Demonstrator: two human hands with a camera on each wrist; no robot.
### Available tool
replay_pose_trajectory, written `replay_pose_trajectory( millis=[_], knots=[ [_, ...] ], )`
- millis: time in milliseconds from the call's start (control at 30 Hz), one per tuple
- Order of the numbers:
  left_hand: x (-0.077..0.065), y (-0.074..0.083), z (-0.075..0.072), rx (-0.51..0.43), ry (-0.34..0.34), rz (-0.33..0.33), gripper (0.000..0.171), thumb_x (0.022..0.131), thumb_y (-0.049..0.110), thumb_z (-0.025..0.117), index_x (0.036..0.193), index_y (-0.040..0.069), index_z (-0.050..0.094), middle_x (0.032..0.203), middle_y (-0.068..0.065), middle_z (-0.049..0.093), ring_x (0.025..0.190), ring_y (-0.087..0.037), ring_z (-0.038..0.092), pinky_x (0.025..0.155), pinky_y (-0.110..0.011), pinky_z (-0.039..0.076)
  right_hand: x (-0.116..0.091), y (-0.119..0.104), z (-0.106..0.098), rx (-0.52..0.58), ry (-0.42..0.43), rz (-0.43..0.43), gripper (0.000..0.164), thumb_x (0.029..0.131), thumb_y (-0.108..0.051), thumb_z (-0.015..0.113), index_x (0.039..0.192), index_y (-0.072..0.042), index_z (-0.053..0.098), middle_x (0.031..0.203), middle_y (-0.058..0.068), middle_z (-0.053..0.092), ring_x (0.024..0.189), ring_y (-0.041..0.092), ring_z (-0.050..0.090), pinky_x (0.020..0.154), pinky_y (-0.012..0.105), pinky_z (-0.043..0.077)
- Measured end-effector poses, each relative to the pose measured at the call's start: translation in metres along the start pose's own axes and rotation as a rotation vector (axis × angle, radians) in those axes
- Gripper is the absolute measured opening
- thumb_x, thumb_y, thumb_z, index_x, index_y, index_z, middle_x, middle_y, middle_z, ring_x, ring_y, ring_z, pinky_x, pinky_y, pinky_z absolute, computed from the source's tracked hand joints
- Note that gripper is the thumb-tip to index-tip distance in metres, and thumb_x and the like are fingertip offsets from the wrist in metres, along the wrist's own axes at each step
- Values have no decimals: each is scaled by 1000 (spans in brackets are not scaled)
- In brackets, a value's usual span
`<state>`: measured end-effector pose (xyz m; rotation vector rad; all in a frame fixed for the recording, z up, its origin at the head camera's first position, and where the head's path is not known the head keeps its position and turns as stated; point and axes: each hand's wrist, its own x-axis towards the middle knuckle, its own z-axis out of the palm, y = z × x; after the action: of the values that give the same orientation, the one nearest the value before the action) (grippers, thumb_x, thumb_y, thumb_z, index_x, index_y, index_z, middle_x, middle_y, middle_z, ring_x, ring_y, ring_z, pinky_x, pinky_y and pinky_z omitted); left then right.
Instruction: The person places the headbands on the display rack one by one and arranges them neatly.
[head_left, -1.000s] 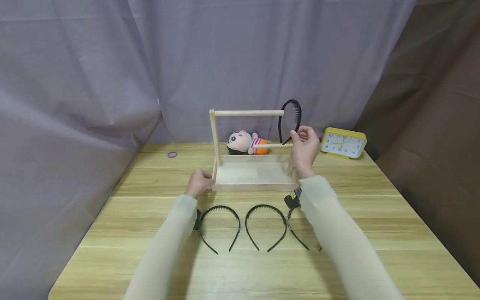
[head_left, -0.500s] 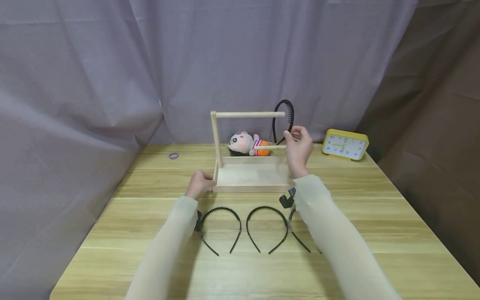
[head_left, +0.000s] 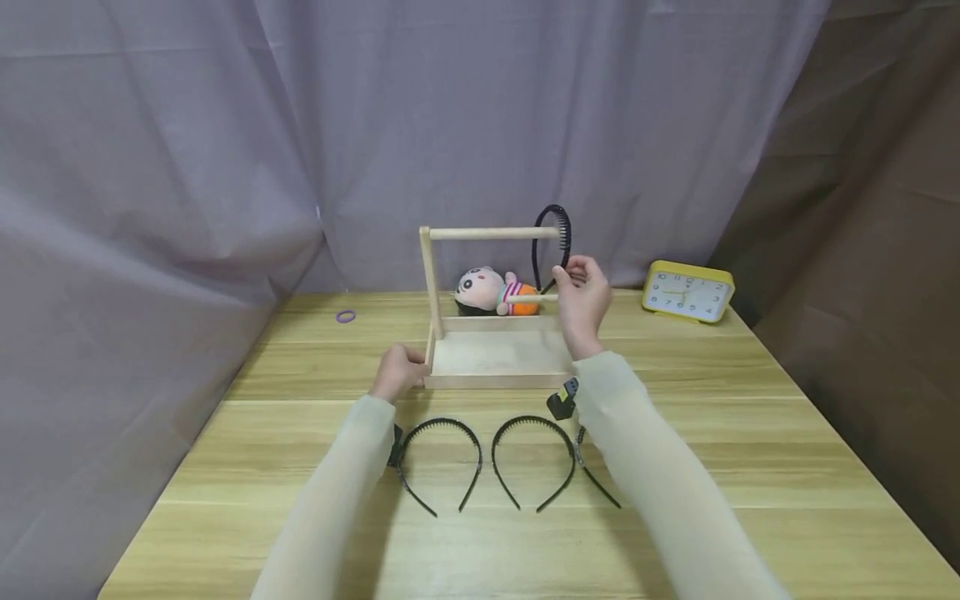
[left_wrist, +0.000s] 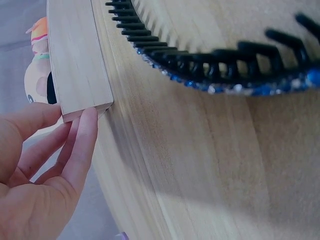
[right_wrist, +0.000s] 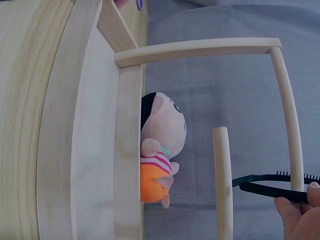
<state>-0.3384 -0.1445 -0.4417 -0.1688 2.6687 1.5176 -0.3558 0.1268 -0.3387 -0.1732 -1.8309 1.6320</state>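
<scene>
In the head view my right hand (head_left: 583, 300) pinches a black toothed headband (head_left: 566, 242) near its lower end. The band loops round the free end of the upper rod (head_left: 495, 234) of a pale wooden display rack; the right wrist view shows its two arms (right_wrist: 270, 191) either side of that rod. My left hand (head_left: 397, 372) grips the front left corner of the rack's tray (head_left: 495, 382), thumb on one side and fingers on the other (left_wrist: 80, 60). Three more black headbands lie in front: left (head_left: 442, 421), middle (head_left: 532, 418), and right (head_left: 598, 485), partly hidden by my right sleeve.
A plush doll (head_left: 483, 292) lies behind the rack. A yellow alarm clock (head_left: 687, 292) stands at the back right, and a purple ring-shaped band (head_left: 346, 316) lies at the back left. The rack's shorter lower rod (right_wrist: 223, 180) points left. Grey curtain (head_left: 450, 108) hangs behind the table.
My right hand has moved left with the headband, from beside the upper rod's free end to where the band encircles it. My left hand stays at the tray corner.
</scene>
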Motion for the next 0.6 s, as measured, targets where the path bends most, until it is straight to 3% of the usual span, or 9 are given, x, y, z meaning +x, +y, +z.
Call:
replay_pose_trajectory(
  millis=[300, 600],
  knots=[
    [0, -1, 1, 17, 14, 27, 24, 85, 3, 66, 107, -7, 70, 106, -24, 71, 65, -16, 66, 61, -19, 57, -7, -4, 9, -5, -52, 19, 20, 89, -7, 70, 106, 2, 64, 106, 16, 67, 97, 23, 64, 91, 27, 57],
    [1, -2, -1, 11, 2, 15, 24, 86, 3, 66, 108, -7, 70, 110, -26, 69, 69, -17, 68, 64, -22, 59, -13, -7, 18, -31, -87, 13, 21, 91, -11, 69, 109, -1, 64, 108, 15, 68, 101, 23, 65, 92, 28, 57]
  ],
)
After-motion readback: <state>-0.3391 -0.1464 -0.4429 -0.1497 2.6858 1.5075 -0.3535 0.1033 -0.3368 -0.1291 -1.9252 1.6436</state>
